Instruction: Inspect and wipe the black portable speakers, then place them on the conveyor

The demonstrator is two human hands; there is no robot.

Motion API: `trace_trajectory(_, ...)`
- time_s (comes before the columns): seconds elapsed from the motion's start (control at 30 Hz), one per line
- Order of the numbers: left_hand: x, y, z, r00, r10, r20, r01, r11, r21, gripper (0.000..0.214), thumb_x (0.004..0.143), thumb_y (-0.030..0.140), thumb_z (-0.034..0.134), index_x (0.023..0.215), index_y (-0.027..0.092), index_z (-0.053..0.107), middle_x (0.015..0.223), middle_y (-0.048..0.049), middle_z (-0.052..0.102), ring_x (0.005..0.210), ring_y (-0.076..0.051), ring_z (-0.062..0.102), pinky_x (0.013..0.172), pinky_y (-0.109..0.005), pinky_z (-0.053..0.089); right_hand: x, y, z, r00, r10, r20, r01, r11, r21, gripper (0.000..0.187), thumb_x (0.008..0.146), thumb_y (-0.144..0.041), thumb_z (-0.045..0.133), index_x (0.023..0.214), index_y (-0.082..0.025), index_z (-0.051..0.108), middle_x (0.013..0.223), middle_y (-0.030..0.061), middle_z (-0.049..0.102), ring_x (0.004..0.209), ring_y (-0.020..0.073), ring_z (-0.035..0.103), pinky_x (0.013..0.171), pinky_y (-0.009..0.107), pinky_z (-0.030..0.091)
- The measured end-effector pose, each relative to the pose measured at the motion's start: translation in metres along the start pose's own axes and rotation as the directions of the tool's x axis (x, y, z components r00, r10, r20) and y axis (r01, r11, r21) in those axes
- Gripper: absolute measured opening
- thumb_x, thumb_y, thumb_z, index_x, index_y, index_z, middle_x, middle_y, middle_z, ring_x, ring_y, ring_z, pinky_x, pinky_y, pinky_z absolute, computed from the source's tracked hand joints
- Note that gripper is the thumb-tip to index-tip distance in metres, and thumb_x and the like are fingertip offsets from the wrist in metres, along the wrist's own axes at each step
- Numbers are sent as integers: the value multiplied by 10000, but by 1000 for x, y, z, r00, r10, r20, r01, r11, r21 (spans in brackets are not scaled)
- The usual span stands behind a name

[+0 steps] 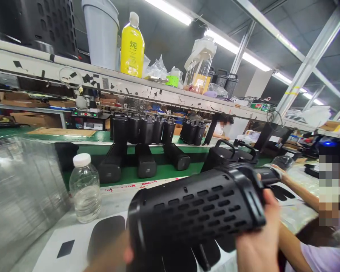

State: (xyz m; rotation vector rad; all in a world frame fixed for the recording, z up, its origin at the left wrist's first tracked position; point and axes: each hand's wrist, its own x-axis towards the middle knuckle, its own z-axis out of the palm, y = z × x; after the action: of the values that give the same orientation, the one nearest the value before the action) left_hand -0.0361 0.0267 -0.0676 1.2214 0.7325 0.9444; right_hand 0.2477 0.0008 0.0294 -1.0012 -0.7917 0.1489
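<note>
A black cylindrical housing with rows of oblong slots and a handle at one end lies tilted across the front of the view. My right hand grips its handle end, fingers wrapped behind the handle. At the opposite end, my left hand is smeared by motion, a fingertip against the housing and the other fingers hidden. Below the housing, a white sheet bears dark rounded shapes. Left of the housing, a clear bottle with a white cap stands partly filled.
Several black cylinders lie or stand on the green conveyor belt beyond. Clear plastic wrapping rises at left. A shelf crosses above, holding a yellow bottle. A co-worker's arm reaches in from the right.
</note>
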Motion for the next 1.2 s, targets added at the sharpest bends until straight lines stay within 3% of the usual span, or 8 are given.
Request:
trace_trajectory(0.07, -8, -1, -1, 993, -62, -99, 46, 987, -156, 929, 465, 733, 773, 1245, 256, 608, 1313, -80, 619, 1255, -394, 521, 1033, -500, 463, -17, 26, 10, 953, 304, -3, -300, 940, 161, 341, 810, -495, 470, 564, -263, 518, 539, 10, 601, 548, 223, 604, 578, 391, 515)
trace_trajectory(0.17, -11, 5, -9, 949, -268, -167, 172, 882, -438, 593, 640, 500, 762, 1127, 176, 666, 1021, -79, 755, 1013, -323, 686, 824, -384, 576, -53, 56, 21, 734, 677, 56, -629, 647, 431, 467, 793, -465, 521, 429, -233, 344, 534, -15, 621, 522, 159, 593, 530, 287, 498)
trace_trajectory(0.33, -1, 18, -19, 876, -314, -367, 139, 892, -430, 502, 713, 327, 716, 1163, 127, 622, 899, -73, 769, 828, -250, 722, 618, -270, 541, -97, 85, 25, 443, 887, 134, -767, 297, 569, 321, 828, -422, 535, 561, -245, 549, 572, -59, 648, 584, 143, 631, 520, 238, 500)
trace_trajectory(0.4, 0, 19, -20, 866, -269, -421, 119, 930, -348, 559, 690, 338, 743, 1200, 157, 599, 934, -59, 766, 798, -241, 718, 592, -262, 523, -101, 97, 21, 442, 886, 142, -813, 328, 481, 202, 817, -434, 557, 751, -267, 648, 691, -55, 703, 650, 157, 652, 544, 255, 515)
trace_trajectory(0.63, 1, 17, -16, 854, -332, -400, 149, 894, -423, 419, 745, 350, 702, 1109, 150, 645, 1032, -74, 751, 900, -247, 717, 650, -270, 574, -71, 131, 2, 692, 589, 416, -619, 782, -77, 320, 729, -472, 699, 921, -215, 706, 980, 26, 729, 1006, 243, 628, 825, 309, 515)
trace_trajectory(0.97, 8, 32, -21, 743, -311, -592, -49, 857, -512, 263, 768, 224, 588, 984, 115, 691, 832, -101, 762, 819, -272, 726, 670, -351, 616, -55, 105, 67, 859, 407, 310, -425, 905, -10, 462, 721, -583, 666, 898, -159, 715, 957, 79, 727, 1026, 273, 637, 983, 403, 448)
trace_trajectory(1.07, 7, 23, -19, 732, -247, -635, -88, 890, -448, 364, 715, 253, 634, 1052, 120, 669, 923, -107, 751, 951, -305, 697, 795, -404, 600, -66, 118, 84, 818, 525, 234, -552, 831, 66, 568, 716, -666, 589, 1022, -193, 657, 1063, 69, 705, 1069, 262, 617, 922, 390, 484)
trace_trajectory(1.2, 3, 9, -13, 724, 36, -689, -251, 944, -215, 762, 591, 384, 774, 1298, 270, 515, 1230, -36, 644, 1258, -331, 510, 1074, -453, 429, -80, 131, 85, 524, 719, 456, -846, 501, 182, 673, 743, -751, 507, 1184, -247, 573, 1136, 67, 698, 1034, 260, 640, 767, 389, 541)
